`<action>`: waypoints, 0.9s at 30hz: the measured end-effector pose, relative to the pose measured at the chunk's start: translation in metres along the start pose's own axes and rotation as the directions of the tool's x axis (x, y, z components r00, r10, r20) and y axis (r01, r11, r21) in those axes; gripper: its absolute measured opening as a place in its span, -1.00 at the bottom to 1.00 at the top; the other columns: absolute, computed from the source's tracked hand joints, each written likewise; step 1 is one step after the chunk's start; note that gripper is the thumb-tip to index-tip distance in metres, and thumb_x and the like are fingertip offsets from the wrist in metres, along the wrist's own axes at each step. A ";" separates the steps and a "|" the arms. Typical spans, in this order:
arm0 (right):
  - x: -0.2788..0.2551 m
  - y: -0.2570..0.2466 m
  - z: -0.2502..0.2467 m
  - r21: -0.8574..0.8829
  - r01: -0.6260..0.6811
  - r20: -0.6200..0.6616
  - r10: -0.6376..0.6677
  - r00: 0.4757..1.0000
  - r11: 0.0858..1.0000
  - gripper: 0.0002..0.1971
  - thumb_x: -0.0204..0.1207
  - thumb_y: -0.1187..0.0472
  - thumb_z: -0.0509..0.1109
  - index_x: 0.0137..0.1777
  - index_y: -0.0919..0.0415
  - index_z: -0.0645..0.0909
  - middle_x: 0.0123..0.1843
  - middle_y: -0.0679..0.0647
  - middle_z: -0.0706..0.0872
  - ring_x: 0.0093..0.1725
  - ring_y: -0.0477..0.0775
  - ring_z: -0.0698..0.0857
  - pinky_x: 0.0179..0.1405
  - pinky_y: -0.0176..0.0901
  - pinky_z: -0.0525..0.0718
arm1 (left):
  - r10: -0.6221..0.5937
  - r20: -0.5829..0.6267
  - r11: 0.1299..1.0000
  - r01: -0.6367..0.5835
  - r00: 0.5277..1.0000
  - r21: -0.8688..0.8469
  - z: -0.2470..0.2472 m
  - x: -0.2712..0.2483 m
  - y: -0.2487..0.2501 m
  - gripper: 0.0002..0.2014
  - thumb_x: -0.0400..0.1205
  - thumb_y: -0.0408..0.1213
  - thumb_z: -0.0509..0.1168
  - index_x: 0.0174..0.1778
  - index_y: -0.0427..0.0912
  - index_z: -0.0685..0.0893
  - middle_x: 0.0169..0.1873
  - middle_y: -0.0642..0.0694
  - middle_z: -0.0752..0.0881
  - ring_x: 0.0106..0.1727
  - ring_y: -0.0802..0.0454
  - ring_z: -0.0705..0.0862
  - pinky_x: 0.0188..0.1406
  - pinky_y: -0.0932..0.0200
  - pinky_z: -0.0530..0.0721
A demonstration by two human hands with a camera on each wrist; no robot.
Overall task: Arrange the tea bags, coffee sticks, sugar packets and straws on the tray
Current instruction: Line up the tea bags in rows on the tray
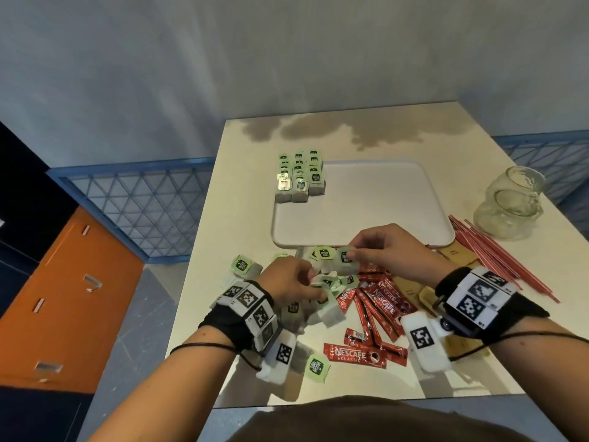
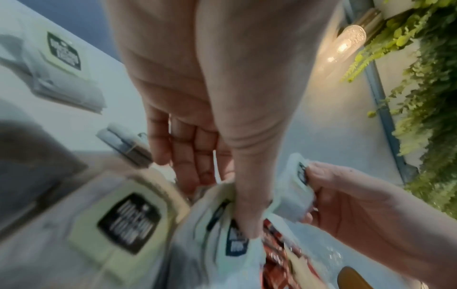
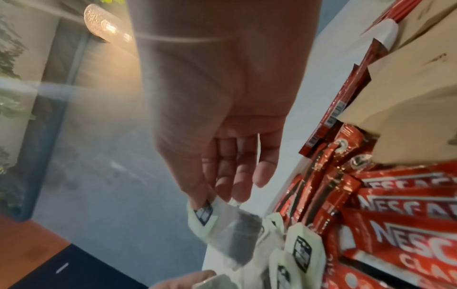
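Left hand (image 1: pixel 288 283) digs into the loose pile of green-tagged white tea bags (image 1: pixel 322 291) on the cream tabletop (image 1: pixel 204 282), thumb and fingers pinching one. Rows of tea bags (image 1: pixel 299 177) stand on the far left corner of the white rectangular plastic tray (image 1: pixel 366 199). Right hand (image 1: pixel 387 250) pinches a single green-tagged tea bag (image 1: pixel 345 261) near the tray's front edge. Red Nescafe coffee sticks (image 1: pixel 379 306), brown paper sugar packets (image 1: pixel 411 287), thin red straws (image 1: pixel 497 256) lie right, off the tray.
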State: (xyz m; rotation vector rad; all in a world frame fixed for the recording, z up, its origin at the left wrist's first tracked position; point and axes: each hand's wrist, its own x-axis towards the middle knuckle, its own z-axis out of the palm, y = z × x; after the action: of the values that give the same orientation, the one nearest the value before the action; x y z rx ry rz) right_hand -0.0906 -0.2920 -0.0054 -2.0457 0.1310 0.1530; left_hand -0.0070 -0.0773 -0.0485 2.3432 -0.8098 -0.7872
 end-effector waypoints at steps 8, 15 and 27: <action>0.017 -0.020 0.002 0.110 -0.012 0.118 -0.001 0.993 0.994 -0.90 0.59 0.29 0.40 -0.09 0.28 0.74 -0.25 0.05 0.76 -0.29 -0.13 0.66 -0.15 -0.28 0.57 | -0.109 -0.112 0.783 0.015 0.988 -0.622 -0.025 0.003 -0.002 -0.84 0.58 -0.19 0.39 0.01 -0.16 0.65 -0.10 -0.24 0.79 -0.13 -0.19 0.76 -0.11 -0.10 0.71; 0.045 -0.015 0.022 0.105 -0.040 0.042 0.036 0.998 0.994 -0.84 0.59 0.18 0.45 -0.02 0.31 0.70 -0.34 0.00 0.71 -0.36 -0.04 0.64 -0.27 -0.09 0.60 | -0.249 -0.067 0.545 0.082 0.966 -0.834 -0.025 0.015 0.000 -0.76 0.66 -0.16 0.33 0.13 -0.23 0.64 -0.03 -0.36 0.76 -0.10 -0.25 0.77 -0.06 -0.22 0.79; 0.074 -0.020 0.034 0.281 -0.154 0.009 0.158 0.987 0.947 -0.77 0.53 0.26 0.52 0.13 0.33 0.66 -0.42 -0.05 0.74 -0.48 -0.17 0.64 -0.52 -0.29 0.61 | -0.330 -0.224 0.600 0.020 0.917 -0.800 -0.030 0.037 -0.002 -0.77 0.72 -0.12 0.27 0.11 -0.12 0.78 -0.07 -0.21 0.83 -0.11 -0.17 0.81 -0.17 0.00 0.79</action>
State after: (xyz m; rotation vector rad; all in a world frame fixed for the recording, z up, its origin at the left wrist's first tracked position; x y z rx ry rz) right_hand -0.0159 -0.2542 -0.0155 -1.7522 0.3066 0.2066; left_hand 0.0380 -0.0928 -0.0418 1.6594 -0.0039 -0.5913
